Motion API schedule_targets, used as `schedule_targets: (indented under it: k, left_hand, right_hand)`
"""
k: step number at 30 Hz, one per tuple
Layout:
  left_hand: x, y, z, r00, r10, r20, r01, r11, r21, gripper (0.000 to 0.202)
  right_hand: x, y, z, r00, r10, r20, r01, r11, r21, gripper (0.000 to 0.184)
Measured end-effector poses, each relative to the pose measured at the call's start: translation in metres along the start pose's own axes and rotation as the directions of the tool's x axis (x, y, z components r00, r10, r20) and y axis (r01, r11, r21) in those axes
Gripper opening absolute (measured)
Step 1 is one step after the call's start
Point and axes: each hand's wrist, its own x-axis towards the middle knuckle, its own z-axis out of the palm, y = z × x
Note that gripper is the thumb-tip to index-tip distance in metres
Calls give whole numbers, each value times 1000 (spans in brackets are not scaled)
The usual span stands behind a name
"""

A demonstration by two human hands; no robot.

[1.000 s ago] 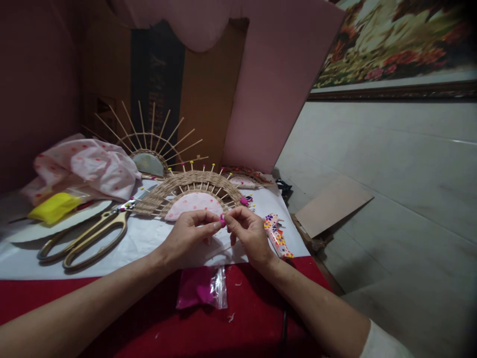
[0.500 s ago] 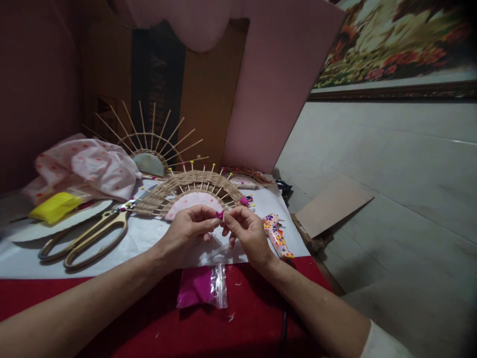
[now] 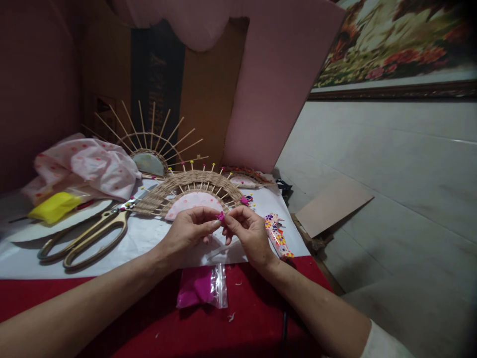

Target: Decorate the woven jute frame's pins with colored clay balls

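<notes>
Between my two hands is a small magenta piece, soft-looking and irregular in shape. My left hand pinches it from the left with thumb and forefinger. From the other side the thumb and forefinger of my right hand close on it too. Just beyond my fingers lies a woven half-round fan of twine on thin sticks, tipped with small coloured beads. A pink dotted half-disc forms its centre, and a magenta lump sits at its right end. My fingers hide part of the fan's lower edge.
Big scissors lie at left beside a yellow packet and dotted cloth. A magenta zip bag lies on the red cloth. A flowered hot-glue gun rests at right. Another stick frame stands behind.
My fingers have shifted slightly around the magenta piece, and a little more of it shows between the fingertips. Everything else stays in place.
</notes>
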Motion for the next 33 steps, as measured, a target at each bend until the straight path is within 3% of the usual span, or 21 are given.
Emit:
schedule_targets:
  k: [4, 7, 11, 15, 26, 33]
  left_hand:
    - [0, 2, 1, 1000, -29, -7, 29, 999, -14, 15]
    - [0, 2, 2, 997, -61, -36, 59, 996, -65, 15]
    - [-1, 1, 0, 996, -89, -8, 87, 990, -110, 18]
    - [-1, 0, -1, 995, -99, 28, 101, 990, -103, 19]
    - [-1, 1, 2, 995, -97, 24, 99, 989, -111, 20]
    - [-3, 4, 4, 992, -122, 5, 122, 985, -126, 22]
  right_hand:
    - [-1, 1, 0, 1000, -22, 0, 22, 999, -37, 17]
    - [-3, 2, -1, 994, -99, -38, 92, 983, -158, 12]
    - [-7, 1, -2, 969, -246, -25, 218, 900, -377, 8]
    - [-8, 0, -2, 940, -340, 26, 315, 836, -449, 4]
    - [-9, -3, -2, 939, -339, 51, 319, 810, -492, 4]
    - [-10, -3, -1, 959, -282, -12, 241, 842, -483, 9]
